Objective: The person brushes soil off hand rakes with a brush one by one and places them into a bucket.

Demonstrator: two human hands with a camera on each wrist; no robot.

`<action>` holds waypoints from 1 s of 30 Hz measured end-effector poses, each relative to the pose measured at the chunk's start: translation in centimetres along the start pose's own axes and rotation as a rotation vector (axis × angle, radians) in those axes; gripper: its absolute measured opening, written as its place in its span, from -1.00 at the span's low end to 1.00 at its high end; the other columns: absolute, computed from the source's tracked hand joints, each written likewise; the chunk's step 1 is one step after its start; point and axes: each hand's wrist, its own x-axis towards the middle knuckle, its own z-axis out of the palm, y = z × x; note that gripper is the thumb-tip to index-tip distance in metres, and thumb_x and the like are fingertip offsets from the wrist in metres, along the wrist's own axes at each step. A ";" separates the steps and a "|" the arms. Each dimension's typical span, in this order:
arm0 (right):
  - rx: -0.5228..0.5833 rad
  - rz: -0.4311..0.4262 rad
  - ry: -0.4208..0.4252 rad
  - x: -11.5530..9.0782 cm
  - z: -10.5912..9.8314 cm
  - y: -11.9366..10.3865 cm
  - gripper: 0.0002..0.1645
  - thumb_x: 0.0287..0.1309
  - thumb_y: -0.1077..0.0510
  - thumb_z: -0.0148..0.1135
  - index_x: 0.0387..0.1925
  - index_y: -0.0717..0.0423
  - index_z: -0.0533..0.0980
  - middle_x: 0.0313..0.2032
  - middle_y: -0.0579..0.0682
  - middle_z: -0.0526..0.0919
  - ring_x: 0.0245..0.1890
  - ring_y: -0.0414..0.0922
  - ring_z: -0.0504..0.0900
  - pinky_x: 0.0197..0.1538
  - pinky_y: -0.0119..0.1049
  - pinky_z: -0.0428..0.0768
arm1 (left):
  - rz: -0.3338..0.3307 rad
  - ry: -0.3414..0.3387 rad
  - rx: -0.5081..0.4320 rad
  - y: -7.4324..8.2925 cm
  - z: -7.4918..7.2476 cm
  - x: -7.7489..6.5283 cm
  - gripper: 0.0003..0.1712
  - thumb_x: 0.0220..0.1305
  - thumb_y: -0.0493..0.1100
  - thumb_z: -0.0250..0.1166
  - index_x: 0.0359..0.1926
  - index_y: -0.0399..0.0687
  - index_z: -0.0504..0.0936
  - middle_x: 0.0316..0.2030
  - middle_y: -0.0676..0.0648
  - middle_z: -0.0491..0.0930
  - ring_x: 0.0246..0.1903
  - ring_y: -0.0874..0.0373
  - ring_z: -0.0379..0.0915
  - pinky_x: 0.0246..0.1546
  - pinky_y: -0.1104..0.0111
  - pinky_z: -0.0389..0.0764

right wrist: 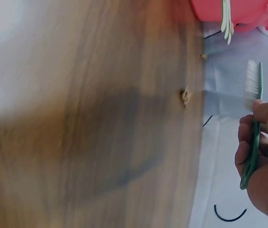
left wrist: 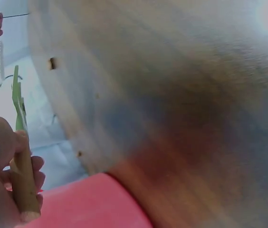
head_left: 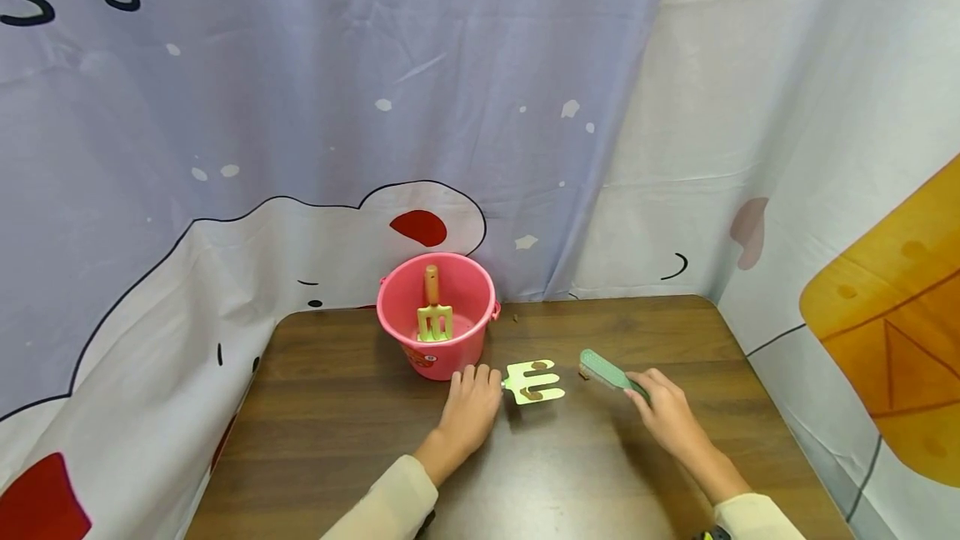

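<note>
My left hand point(head_left: 471, 408) grips the wooden handle point(left wrist: 24, 185) of a small garden hand fork. Its pale green fork head point(head_left: 516, 382) points right above the table, with brown dirt patches on the tines. In my right hand point(head_left: 666, 413) is a green brush point(head_left: 604, 370), held by its handle, the white bristles point(right wrist: 252, 85) turned toward the fork. A gap separates brush and tines. Just behind my left hand stands a pink bucket point(head_left: 471, 352), and a second hand fork point(head_left: 434, 320) leans inside it, wooden handle up.
A brown clump of dirt point(right wrist: 185, 96) lies on the wooden table point(head_left: 337, 423) below the brush. A smaller crumb point(head_left: 515, 318) sits near the back edge, right of the bucket. A printed curtain point(head_left: 525, 107) hangs behind the table and along its sides.
</note>
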 end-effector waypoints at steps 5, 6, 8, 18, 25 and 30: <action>0.038 0.008 -0.001 0.4 0.0 -1.4 -0.67 0.12 0.34 0.47 -0.04 0.32 0.67 -0.28 0.02 0.68 -0.35 -0.19 0.60 -0.32 -0.27 0.61 | -0.022 -0.046 -0.002 0.0 -1.2 1.2 -0.96 0.34 -0.17 0.22 -0.23 -0.03 0.55 -0.33 -0.04 0.53 -0.29 0.02 0.45 -0.31 0.22 0.39; 0.047 0.009 0.000 0.5 0.0 -1.7 -0.67 0.12 0.34 0.47 -0.04 0.31 0.68 -0.27 0.02 0.69 -0.35 -0.20 0.60 -0.32 -0.28 0.61 | -0.025 -0.054 -0.004 0.1 -1.5 1.4 -0.96 0.34 -0.18 0.21 -0.22 -0.02 0.55 -0.32 -0.04 0.53 -0.29 0.02 0.46 -0.31 0.23 0.39; 0.065 0.005 0.001 0.7 0.0 -2.3 -0.67 0.11 0.34 0.48 -0.05 0.30 0.68 -0.28 0.01 0.69 -0.36 -0.22 0.58 -0.33 -0.31 0.60 | -0.031 -0.058 -0.011 0.2 -1.8 1.9 -0.94 0.34 -0.16 0.24 -0.22 -0.03 0.55 -0.33 -0.04 0.53 -0.31 0.02 0.47 -0.32 0.23 0.41; 0.100 -0.059 0.028 2.1 0.1 -5.2 -0.67 0.06 0.35 0.51 -0.08 0.28 0.69 -0.31 -0.01 0.68 -0.36 -0.20 0.62 -0.32 -0.29 0.62 | -0.056 -0.033 -0.004 0.4 -3.1 3.8 -0.79 0.13 -0.20 0.39 -0.27 -0.03 0.51 -0.36 -0.06 0.52 -0.37 0.00 0.49 -0.40 0.24 0.41; 0.113 -0.100 0.033 3.1 0.2 -6.9 -0.69 0.08 0.35 0.50 -0.08 0.28 0.69 -0.30 0.01 0.68 -0.35 -0.13 0.63 -0.32 -0.27 0.61 | -0.064 0.018 0.028 0.5 -3.8 5.1 -0.89 0.19 -0.23 0.34 -0.31 -0.02 0.54 -0.40 -0.06 0.53 -0.40 0.00 0.50 -0.43 0.24 0.39; 0.094 -0.142 0.032 3.6 0.4 -7.8 -0.65 0.07 0.37 0.49 -0.07 0.38 0.67 -0.31 0.09 0.65 -0.39 -0.08 0.63 -0.36 -0.31 0.62 | -0.076 0.032 0.035 0.7 -4.0 5.8 -0.95 0.26 -0.25 0.28 -0.32 -0.02 0.56 -0.41 -0.06 0.54 -0.40 0.00 0.51 -0.43 0.25 0.40</action>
